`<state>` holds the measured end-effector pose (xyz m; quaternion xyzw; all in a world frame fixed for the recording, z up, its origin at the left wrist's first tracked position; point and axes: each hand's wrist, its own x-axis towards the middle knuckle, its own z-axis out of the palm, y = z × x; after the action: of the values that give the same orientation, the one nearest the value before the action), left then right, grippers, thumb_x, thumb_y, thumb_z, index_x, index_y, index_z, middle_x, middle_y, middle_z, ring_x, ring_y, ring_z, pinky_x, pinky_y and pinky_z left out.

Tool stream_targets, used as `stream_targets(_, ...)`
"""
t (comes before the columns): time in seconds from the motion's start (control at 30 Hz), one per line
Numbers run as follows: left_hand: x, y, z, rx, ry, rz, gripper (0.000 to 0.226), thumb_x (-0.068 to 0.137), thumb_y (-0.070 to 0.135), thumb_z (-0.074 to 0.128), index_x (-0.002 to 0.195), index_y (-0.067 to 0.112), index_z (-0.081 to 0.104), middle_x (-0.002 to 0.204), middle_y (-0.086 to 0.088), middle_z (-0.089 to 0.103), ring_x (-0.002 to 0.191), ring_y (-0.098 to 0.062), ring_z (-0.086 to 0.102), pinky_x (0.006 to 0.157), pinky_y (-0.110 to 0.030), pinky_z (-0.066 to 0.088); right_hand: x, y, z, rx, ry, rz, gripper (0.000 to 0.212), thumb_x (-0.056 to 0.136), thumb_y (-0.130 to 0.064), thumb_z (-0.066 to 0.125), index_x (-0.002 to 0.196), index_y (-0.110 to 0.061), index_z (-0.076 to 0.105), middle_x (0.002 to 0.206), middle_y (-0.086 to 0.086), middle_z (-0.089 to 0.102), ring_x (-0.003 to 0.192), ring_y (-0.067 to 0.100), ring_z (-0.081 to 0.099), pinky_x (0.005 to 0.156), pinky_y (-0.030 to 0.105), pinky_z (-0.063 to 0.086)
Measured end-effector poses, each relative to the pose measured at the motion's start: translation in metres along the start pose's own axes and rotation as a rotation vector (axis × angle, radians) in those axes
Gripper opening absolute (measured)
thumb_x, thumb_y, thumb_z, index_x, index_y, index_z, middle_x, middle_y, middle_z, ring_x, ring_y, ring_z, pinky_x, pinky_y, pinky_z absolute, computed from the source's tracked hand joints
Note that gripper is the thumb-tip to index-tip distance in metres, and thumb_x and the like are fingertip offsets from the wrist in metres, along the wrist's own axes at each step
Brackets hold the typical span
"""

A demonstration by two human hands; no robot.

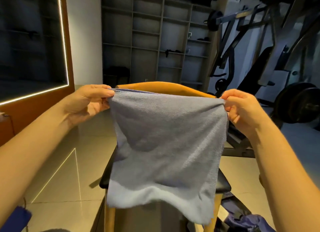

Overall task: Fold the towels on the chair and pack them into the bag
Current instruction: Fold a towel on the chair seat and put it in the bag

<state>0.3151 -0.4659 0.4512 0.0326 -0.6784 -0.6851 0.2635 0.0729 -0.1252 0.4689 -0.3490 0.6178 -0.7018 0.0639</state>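
both hands pinch towel point(162, 145) corners, raised.

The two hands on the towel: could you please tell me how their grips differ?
The left hand pinches a corner of the blue towel flat under a straight thumb; the right hand bunches its corner with curled fingers. The left hand holds slightly higher than the right hand. Both hold the towel up over the chair.
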Motion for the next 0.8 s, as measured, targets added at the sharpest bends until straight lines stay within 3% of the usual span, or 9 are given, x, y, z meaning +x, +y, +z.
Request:
stream_targets(0.1, 0.011, -0.021, 0.001, -0.006, -0.018, -0.075, 0.011, 0.081, 0.019, 0.076, 0.091, 0.013, 0.078, 0.100, -0.006, 0.070, 0.103, -0.018, 0.068, 0.089, -0.031, 0.060, 0.015, 0.026, -0.002, -0.164, 0.090, 0.022, 0.029, 0.086, 0.011, 0.053, 0.076, -0.012, 0.067, 0.062, -0.005, 0.062, 0.057, 0.007, 0.056, 0.047, 0.017, 0.044)
stream_targets(0.23, 0.050, -0.077, 0.004, 0.257, 0.150, -0.261, 0.020, 0.082, 0.023, 0.076, 0.095, 0.008, 0.072, 0.102, -0.010, 0.065, 0.100, -0.023, 0.059, 0.088, -0.033, 0.050, 0.052, 0.089, 0.004, -0.356, 0.237, 0.072, 0.023, 0.085, 0.002, 0.064, 0.076, -0.017, 0.072, 0.082, 0.005, 0.068, 0.083, 0.021, 0.062, 0.072, 0.034, 0.052)
stream_targets(0.33, 0.083, -0.132, 0.003, 0.363, 0.255, -0.347, 0.010, 0.088, 0.017, 0.076, 0.093, 0.008, 0.074, 0.093, -0.007, 0.066, 0.086, -0.019, 0.056, 0.073, -0.029, 0.047, 0.082, 0.143, 0.011, -0.503, 0.258, 0.138, 0.021, 0.084, 0.003, 0.065, 0.080, -0.017, 0.071, 0.081, 0.002, 0.068, 0.084, 0.018, 0.063, 0.070, 0.030, 0.051)
stream_targets(0.5, 0.131, -0.193, 0.001, 0.525, 0.366, -0.356, 0.006, 0.091, 0.016, 0.076, 0.089, 0.012, 0.072, 0.097, -0.003, 0.066, 0.091, -0.015, 0.058, 0.084, -0.037, 0.045, 0.127, 0.214, 0.016, -0.711, 0.314, 0.215, 0.018, 0.088, -0.005, 0.066, 0.087, -0.022, 0.073, 0.090, 0.001, 0.070, 0.091, 0.021, 0.065, 0.084, 0.037, 0.057)
stream_targets(0.57, 0.149, -0.208, 0.001, 0.563, 0.383, -0.365, 0.006, 0.091, 0.014, 0.075, 0.092, 0.010, 0.071, 0.096, -0.003, 0.064, 0.088, -0.014, 0.056, 0.084, -0.037, 0.045, 0.145, 0.234, 0.019, -0.724, 0.353, 0.262, 0.019, 0.088, -0.004, 0.065, 0.084, -0.021, 0.072, 0.091, 0.003, 0.071, 0.086, 0.023, 0.068, 0.081, 0.039, 0.060)
stream_targets(0.67, 0.172, -0.228, -0.004, 0.587, 0.410, -0.430, 0.010, 0.090, 0.013, 0.077, 0.097, 0.008, 0.072, 0.096, -0.004, 0.064, 0.092, -0.021, 0.057, 0.084, -0.037, 0.046, 0.167, 0.263, 0.026, -0.581, 0.399, 0.418, 0.021, 0.091, 0.003, 0.060, 0.086, -0.014, 0.073, 0.094, 0.009, 0.071, 0.063, 0.026, 0.074, 0.057, 0.036, 0.063)
stream_targets(0.8, 0.194, -0.253, -0.012, 0.604, 0.438, -0.575, 0.015, 0.090, 0.013, 0.077, 0.095, 0.003, 0.067, 0.082, -0.009, 0.062, 0.067, -0.019, 0.056, 0.059, -0.029, 0.044, 0.180, 0.296, 0.035, -0.491, 0.365, 0.533, 0.016, 0.097, 0.001, 0.056, 0.097, -0.006, 0.071, 0.097, 0.013, 0.066, 0.060, 0.030, 0.073, 0.063, 0.043, 0.065)
